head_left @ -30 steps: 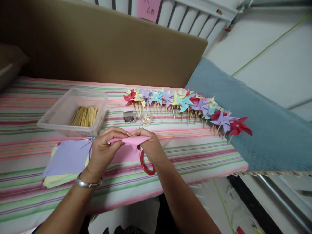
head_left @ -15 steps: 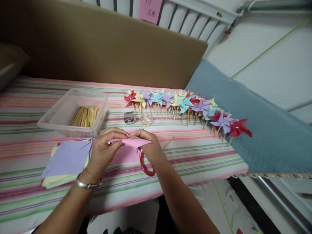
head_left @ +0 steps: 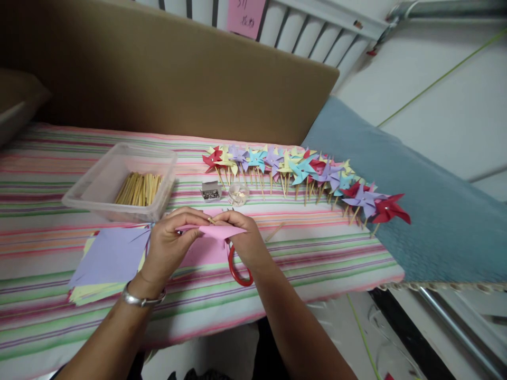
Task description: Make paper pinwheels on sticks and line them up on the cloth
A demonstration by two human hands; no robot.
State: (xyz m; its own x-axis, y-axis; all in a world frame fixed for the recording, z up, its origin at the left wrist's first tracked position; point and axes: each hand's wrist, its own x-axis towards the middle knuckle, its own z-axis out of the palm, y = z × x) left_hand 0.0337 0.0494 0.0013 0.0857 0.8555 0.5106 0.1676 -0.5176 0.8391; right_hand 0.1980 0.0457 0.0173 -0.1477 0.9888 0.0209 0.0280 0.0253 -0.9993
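Both hands meet above the striped table, pinching a folded piece of pink paper (head_left: 222, 231). My left hand (head_left: 170, 237) grips its left side, thumb below and fingers on top. My right hand (head_left: 240, 235) holds the other side, its fingertips close to my left ones. A small pale tip, perhaps a stick end, shows between the fingertips; most of it is hidden. Beneath the hands lies a flat pink sheet (head_left: 206, 252). Red-handled scissors (head_left: 240, 272) rest beside my right wrist, their blades mostly covered.
A clear plastic bin (head_left: 95, 184) holds short wooden sticks (head_left: 139, 189). Cut paper squares (head_left: 109, 258) are stacked at left. A small box of pins (head_left: 211, 191) and a round clear container (head_left: 238, 195) stand behind my hands. Finished paper pinwheels (head_left: 303, 168) line the back right. One stick (head_left: 274, 232) lies loose.
My hands stay almost in place, still pinching the pink paper. Only slight finger movement shows, with a bit more of the pale tip visible. The whole view shifts slightly.
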